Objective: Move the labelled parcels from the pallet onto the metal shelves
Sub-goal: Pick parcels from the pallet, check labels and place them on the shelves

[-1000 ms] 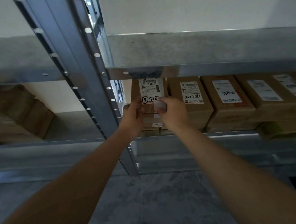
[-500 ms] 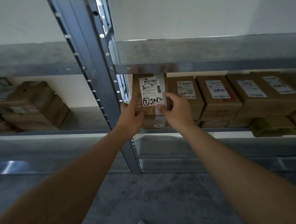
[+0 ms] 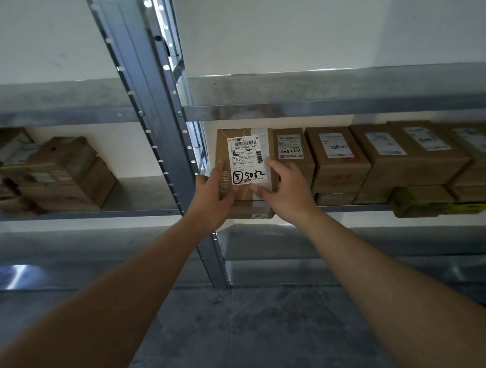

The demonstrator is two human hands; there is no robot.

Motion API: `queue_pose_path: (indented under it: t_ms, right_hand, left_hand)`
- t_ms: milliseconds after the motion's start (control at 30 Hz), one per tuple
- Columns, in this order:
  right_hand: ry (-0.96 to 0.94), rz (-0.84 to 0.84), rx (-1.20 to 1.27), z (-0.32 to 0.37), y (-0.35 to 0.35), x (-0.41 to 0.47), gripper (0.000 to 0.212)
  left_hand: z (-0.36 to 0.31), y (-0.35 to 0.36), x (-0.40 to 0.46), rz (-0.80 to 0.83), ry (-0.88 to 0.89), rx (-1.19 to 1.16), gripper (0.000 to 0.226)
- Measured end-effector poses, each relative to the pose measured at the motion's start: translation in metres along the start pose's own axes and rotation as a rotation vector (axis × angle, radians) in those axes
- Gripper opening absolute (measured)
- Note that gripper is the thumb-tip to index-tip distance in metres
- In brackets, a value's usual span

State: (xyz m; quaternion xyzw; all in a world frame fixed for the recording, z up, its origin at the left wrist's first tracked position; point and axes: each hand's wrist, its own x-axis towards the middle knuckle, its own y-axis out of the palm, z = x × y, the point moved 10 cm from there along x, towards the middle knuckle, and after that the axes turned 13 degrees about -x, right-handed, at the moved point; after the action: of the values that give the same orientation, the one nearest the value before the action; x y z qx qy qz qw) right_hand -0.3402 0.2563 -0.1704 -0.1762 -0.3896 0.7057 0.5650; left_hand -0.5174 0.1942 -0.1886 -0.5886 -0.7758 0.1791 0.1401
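A brown cardboard parcel [image 3: 223, 145] with a white label marked "5082" lies at the left end of the middle metal shelf [image 3: 350, 208], on top of another box [image 3: 250, 210]. My left hand [image 3: 211, 196] grips its left front corner, thumb on top and fingers round the side. My right hand [image 3: 288, 188] rests on its right front part with fingers stretched forward along the label edge. To its right runs a row of several labelled parcels [image 3: 333, 156].
A grey perforated upright post [image 3: 160, 132] stands just left of my left hand. The bay to the left holds stacked boxes [image 3: 61, 176]. A bare upper shelf [image 3: 315, 90] hangs above, a lower shelf [image 3: 351, 240] sits below, over grey floor [image 3: 258, 337].
The parcel now sits flatter on the stack with its whole label showing. My right hand's fingers have straightened out over its top. My left hand keeps its hold.
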Motion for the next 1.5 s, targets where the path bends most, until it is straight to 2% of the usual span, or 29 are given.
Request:
queue_pose_path:
  t_ms: [233, 500, 633, 833, 1133, 1500]
  right_hand:
    - [-0.021, -0.023, -0.107, 0.013, -0.009, -0.019, 0.073]
    - [0.092, -0.006, -0.240, 0.012, -0.015, -0.053, 0.080]
    - [0.123, -0.059, -0.295, 0.015, -0.027, -0.071, 0.081]
    - [0.193, -0.176, -0.382, 0.010, -0.056, -0.103, 0.082]
    - [0.343, -0.325, -0.429, -0.026, -0.116, -0.163, 0.080]
    - [0.450, -0.463, -0.454, -0.114, -0.208, -0.214, 0.077]
  left_hand:
    - [-0.027, 0.012, -0.003, 0.088, 0.109, 0.093, 0.080]
    - [-0.032, 0.026, -0.012, 0.274, 0.260, 0.171, 0.083]
    - [-0.044, 0.036, -0.021, 0.333, 0.374, 0.246, 0.081]
    - [-0.070, 0.061, -0.038, 0.445, 0.564, 0.227, 0.076]
    - [-0.118, 0.132, -0.069, 0.598, 0.695, 0.182, 0.077]
    - [-0.189, 0.251, -0.097, 0.743, 0.781, 0.085, 0.080]
